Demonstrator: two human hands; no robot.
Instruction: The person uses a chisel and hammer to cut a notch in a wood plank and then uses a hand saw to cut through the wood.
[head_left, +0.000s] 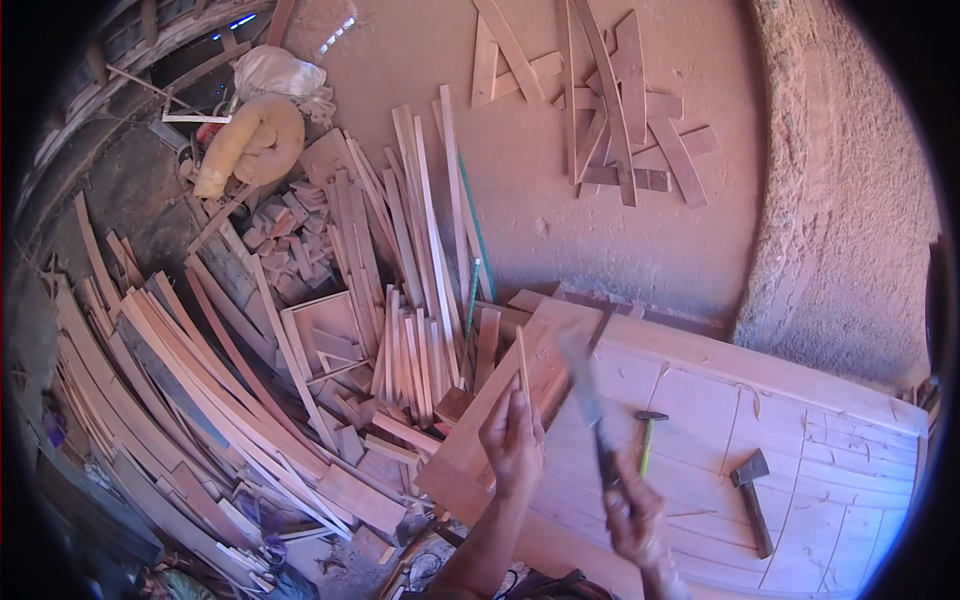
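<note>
The left hand [513, 437] pinches a stick [523, 358] toward 12 o'clock, probably keeping its tip free. At 4 o'clock from it, the right hand [633, 508] grips a blurred blade [584, 382] by the handle. Hammer [648, 438] and dark tool [755, 508] lie on the bench [720, 560], likely for easy reach.

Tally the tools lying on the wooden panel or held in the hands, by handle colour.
Green handle: 1, the small hammer on the panel
Dark handle: 2, the motion-blurred tool in the right hand and the wide-headed tool right of the hammer
Total: 3
</note>
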